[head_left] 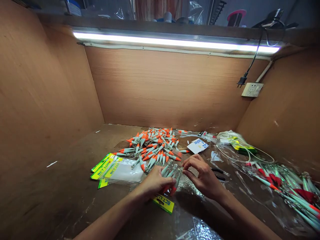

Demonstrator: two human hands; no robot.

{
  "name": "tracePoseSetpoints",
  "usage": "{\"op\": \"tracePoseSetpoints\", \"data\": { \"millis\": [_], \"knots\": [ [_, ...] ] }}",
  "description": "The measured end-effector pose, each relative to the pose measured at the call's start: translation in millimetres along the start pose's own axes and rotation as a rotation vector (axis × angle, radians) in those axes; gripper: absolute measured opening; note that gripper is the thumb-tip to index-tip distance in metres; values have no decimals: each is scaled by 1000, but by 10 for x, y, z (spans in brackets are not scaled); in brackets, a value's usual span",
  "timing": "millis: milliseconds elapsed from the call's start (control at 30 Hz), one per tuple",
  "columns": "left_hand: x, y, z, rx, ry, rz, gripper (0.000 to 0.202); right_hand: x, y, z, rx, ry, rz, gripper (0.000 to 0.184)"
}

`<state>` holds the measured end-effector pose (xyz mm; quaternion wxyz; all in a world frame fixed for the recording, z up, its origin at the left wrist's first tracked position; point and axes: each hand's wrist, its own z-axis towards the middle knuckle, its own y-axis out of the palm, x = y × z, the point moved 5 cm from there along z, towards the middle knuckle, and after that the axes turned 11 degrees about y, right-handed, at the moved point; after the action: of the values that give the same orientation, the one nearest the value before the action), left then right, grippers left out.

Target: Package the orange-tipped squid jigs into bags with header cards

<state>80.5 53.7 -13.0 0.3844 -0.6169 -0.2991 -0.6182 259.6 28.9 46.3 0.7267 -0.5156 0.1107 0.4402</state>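
Observation:
My left hand (157,181) is closed around several pale fishing lures (170,172), their hooks upward and orange tips downward. My right hand (201,175) has its thumb and fingers pinched at the hook end of the rightmost lure (177,180). Under my left hand lies a yellow-green BCT LURE header card (163,203), partly hidden by the hand. Just beyond my hands is a heap of orange-and-white lures (152,146). To the left, clear bags (128,170) with BCT LURE cards (106,168) overlap on the table.
A white handwritten card (197,146) lies behind my right hand, with black-handled pliers (218,174) beside it. More lures (287,183) in plastic are at right. A plug (242,81) hangs near the wall socket (252,89). Wooden panels (170,86) enclose the table.

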Motion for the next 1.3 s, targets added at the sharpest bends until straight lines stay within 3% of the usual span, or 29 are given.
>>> {"op": "tracePoseSetpoints", "data": {
  "millis": [267, 467, 700, 833, 1000, 1167, 1300],
  "knots": [
    [-78, -23, 18, 83, -13, 5, 24, 9, 12, -10, -47, -21, -45, 6],
    [-70, 14, 0, -78, 19, -100, 37, 119, -25, 24, -4, 74, 52, 9],
    [-141, -11, -24, -82, -23, -257, 39, 289, -58, 79, -65, 190, 229, 18],
    [-162, -16, -17, -85, -69, -309, 42, 312, -142, 118, -46, 134, 244, 31],
    [-138, -26, -28, -116, -62, -354, 40, 303, -185, 122, -51, 55, 104, 9],
    [-170, -48, -48, -140, -118, -301, 43, 195, -252, 75, 116, -161, -97, 14],
    [-130, -17, -46, -122, -80, -357, 46, 205, -248, 86, 119, -143, -180, 15]
  ]
}}
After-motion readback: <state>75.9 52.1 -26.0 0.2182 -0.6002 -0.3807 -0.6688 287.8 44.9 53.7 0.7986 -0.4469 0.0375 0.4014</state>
